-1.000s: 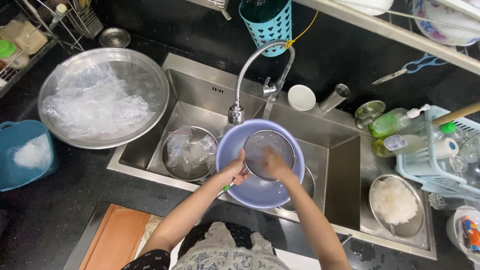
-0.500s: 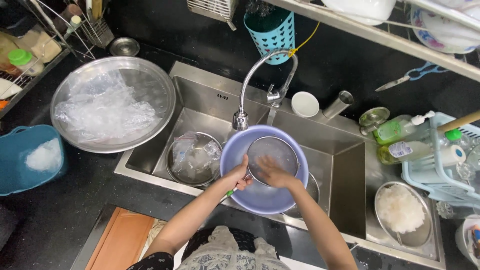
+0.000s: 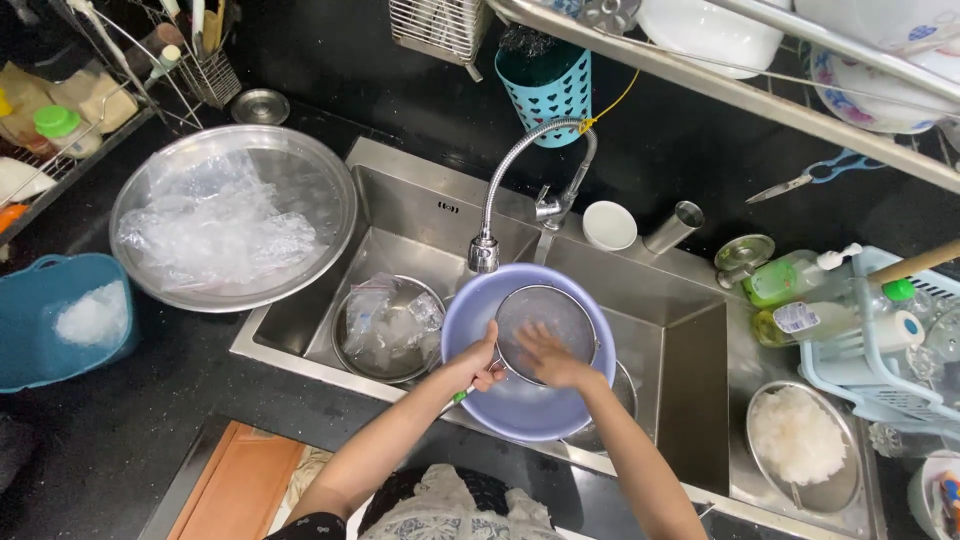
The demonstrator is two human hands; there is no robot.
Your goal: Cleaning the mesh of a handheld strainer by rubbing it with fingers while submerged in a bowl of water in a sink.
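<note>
Over the sink (image 3: 690, 330), below the tap (image 3: 520, 170): we log one purple basin (image 3: 480, 400) with a mesh sieve (image 3: 545, 315) inside. Left hand (image 3: 478, 362) closed on the sieve's green handle at the basin's near-left rim. Right hand (image 3: 548, 358) flat, fingers spread, pressing inside the sieve. Left of the basin: steel bowl (image 3: 388, 328) of plastic wrap. Far left: round tray (image 3: 233, 218). Near right: bowl of rice (image 3: 800, 445).

Centre frame, in the steel double sink (image 3: 690, 330): round lilac plastic basin (image 3: 500, 400) holding a round wire-mesh strainer (image 3: 545, 315). Left of it, small steel bowl (image 3: 385, 330). Upper left, on the counter: wide steel tray (image 3: 300, 180). Lower right: steel bowl of white rice (image 3: 800, 450).
</note>
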